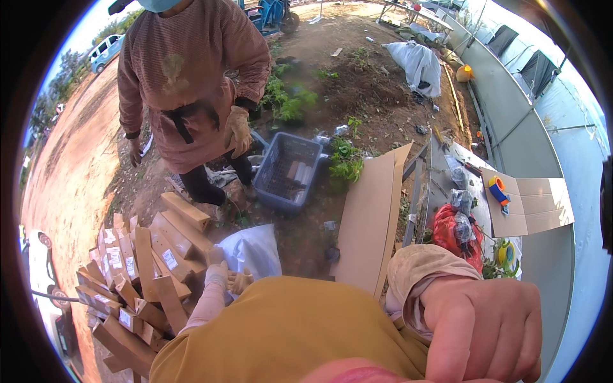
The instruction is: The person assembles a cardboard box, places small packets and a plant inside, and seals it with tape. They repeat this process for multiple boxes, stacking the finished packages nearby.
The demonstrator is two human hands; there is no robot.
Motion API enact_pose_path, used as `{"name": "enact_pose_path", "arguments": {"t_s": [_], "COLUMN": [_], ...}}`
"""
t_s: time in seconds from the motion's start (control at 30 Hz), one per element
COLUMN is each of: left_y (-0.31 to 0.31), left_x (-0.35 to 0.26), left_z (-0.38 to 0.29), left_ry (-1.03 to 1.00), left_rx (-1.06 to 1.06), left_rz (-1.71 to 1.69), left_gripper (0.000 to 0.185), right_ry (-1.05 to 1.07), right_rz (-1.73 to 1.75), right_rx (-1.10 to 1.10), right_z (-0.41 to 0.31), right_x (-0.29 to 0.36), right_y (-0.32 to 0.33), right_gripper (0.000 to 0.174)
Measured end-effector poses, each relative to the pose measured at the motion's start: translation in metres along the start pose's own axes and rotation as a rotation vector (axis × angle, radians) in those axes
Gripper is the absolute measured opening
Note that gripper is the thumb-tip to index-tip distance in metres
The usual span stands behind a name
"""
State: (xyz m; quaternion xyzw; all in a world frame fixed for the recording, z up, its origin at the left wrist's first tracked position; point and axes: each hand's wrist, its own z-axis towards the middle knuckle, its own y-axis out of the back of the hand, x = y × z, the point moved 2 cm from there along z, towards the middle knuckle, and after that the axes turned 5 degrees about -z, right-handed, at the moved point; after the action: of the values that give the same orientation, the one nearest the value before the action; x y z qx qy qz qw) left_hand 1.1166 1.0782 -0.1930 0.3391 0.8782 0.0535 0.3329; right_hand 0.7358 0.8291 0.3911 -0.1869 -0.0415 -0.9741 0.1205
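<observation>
At the lower left, my left hand (pixel 239 282) wears a pale work glove below a pink sleeve. It is against the near side of a white plastic sack (pixel 254 251), beside a pile of long cardboard boxes (pixel 158 268). Whether its fingers grip the sack cannot be made out. My right hand (pixel 483 325) is bare and very close to the camera at the lower right, with a beige cuff pushed back on the wrist. Its fingers curl downward, and the fingertips are hidden. Several boxes carry printed labels.
A masked person (pixel 187 86) in a brown smock and gloves stands ahead. Beside them sits a blue plastic crate (pixel 287 186) with wrapped tubes inside. Folded cardboard (pixel 366 220) leans by a metal table (pixel 471 191) holding tape rolls (pixel 498 189) and a red plastic bag (pixel 452 230).
</observation>
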Motion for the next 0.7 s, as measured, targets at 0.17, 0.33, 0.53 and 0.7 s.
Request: {"name": "enact_pose_path", "arguments": {"t_s": [0.17,0.33,0.53,0.7], "left_y": [-0.007,-0.011,0.000,0.002], "left_x": [0.003,0.012,0.031,0.032], "left_z": [-0.007,-0.017,-0.003,0.010], "left_ry": [0.010,-0.123,0.070,-0.087], "left_rx": [-0.050,-0.038,0.020,-0.017], "left_rz": [0.145,0.181,-0.077,0.045], "left_gripper": [0.050,0.050,0.051,0.049], "right_ry": [-0.111,-0.082,0.090,0.151], "right_rz": [0.049,0.169,0.081,-0.120], "right_rx": [0.055,0.122,-0.155,0.029], "right_z": [0.003,0.013,0.004,-0.001], "right_x": [-0.006,-0.009,-0.019,-0.026], "right_y": [0.004,0.005,-0.008,-0.001], "right_gripper": [0.046,0.044,0.046,0.047]}}
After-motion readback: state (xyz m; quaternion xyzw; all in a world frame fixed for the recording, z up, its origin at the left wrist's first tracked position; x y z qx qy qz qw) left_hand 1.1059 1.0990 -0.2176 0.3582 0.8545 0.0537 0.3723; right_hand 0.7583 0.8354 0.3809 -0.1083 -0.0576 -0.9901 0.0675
